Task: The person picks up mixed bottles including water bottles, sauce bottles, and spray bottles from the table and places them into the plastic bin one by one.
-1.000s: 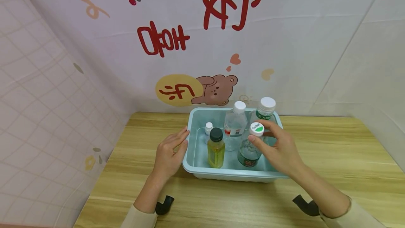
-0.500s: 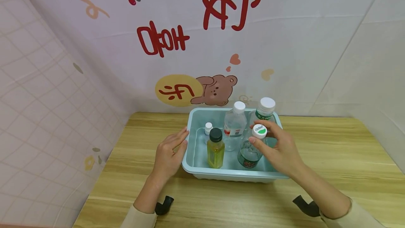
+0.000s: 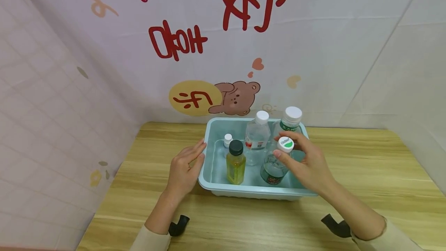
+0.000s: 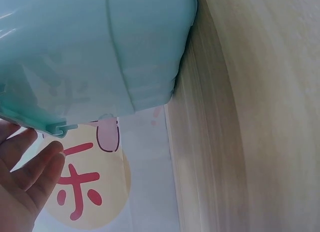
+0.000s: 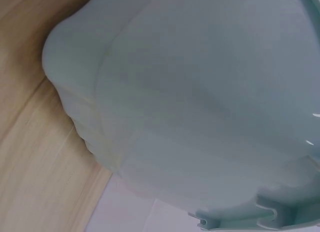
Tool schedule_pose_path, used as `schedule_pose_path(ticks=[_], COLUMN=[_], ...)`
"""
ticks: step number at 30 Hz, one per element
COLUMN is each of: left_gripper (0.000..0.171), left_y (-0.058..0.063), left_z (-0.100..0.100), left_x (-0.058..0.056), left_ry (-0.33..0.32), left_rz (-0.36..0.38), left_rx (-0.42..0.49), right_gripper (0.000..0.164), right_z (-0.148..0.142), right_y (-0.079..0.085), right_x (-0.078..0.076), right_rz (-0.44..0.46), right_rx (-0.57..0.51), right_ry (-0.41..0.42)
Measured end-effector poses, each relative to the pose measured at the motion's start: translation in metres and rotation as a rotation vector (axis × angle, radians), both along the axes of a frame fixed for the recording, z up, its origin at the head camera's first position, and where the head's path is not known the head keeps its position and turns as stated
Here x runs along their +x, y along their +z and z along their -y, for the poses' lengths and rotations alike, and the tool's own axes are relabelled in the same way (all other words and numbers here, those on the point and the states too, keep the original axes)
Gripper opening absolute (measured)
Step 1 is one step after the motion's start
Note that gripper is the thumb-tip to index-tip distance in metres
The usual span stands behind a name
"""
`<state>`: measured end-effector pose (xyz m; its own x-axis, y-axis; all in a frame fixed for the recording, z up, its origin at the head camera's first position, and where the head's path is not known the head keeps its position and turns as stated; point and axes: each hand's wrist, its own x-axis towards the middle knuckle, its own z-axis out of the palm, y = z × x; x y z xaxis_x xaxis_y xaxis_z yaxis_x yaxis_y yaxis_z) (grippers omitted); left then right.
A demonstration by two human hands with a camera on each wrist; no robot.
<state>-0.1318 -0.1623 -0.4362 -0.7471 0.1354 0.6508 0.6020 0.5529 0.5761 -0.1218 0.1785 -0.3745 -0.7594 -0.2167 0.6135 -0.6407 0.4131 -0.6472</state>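
Observation:
A pale blue plastic bin (image 3: 203, 173) stands on the wooden table with several bottles inside. At its left rim my left hand (image 3: 184, 167) rests with fingers fairly straight; the left wrist view shows the fingertips (image 4: 55, 154) by the rim's underside. My right hand (image 3: 308, 162) reaches over the right side and pinches the white cap of a clear bottle (image 3: 273, 169) with a green label, between thumb and fingers. This bottle leans slightly right, in the bin's front right. Only the bin's outer wall (image 5: 200, 107) shows in the right wrist view, with no hand.
Beside the held bottle are a yellow-green bottle with a dark cap (image 3: 235, 164), a clear white-capped bottle (image 3: 258, 134) and a taller one (image 3: 292, 117) behind. A small white-capped bottle (image 3: 228, 140) sits at left. A printed cloth wall (image 3: 327, 61) rises behind the table (image 3: 366, 173).
The held bottle's cap has shifted slightly right and the bottle tilts more that way than a second ago. My left hand keeps its place on the rim. The head view has shifted slightly.

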Motion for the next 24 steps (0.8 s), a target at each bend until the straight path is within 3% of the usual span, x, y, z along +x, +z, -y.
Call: schedule_pose_path(ticks=[8,16,24], left_gripper=[0.032,0.030,0.031], left_y=[0.000,-0.002,-0.001], left_z=[0.004,0.005,0.005], left_x=[0.002,0.002,0.003], left_ry=[0.005,0.010,0.020], left_rz=[0.006,-0.012,-0.003], left_rx=[0.004,-0.013,-0.053], right_gripper=[0.059,0.058,0.049], right_z=[0.001,-0.003,-0.019], right_y=[0.001,0.003,0.006], right_x=[-0.001,0.001,0.003], right_rz=[-0.031,-0.040,-0.113], right_rx=[-0.013,-0.006,-0.082], right_ry=[0.029,-0.002,0.020])
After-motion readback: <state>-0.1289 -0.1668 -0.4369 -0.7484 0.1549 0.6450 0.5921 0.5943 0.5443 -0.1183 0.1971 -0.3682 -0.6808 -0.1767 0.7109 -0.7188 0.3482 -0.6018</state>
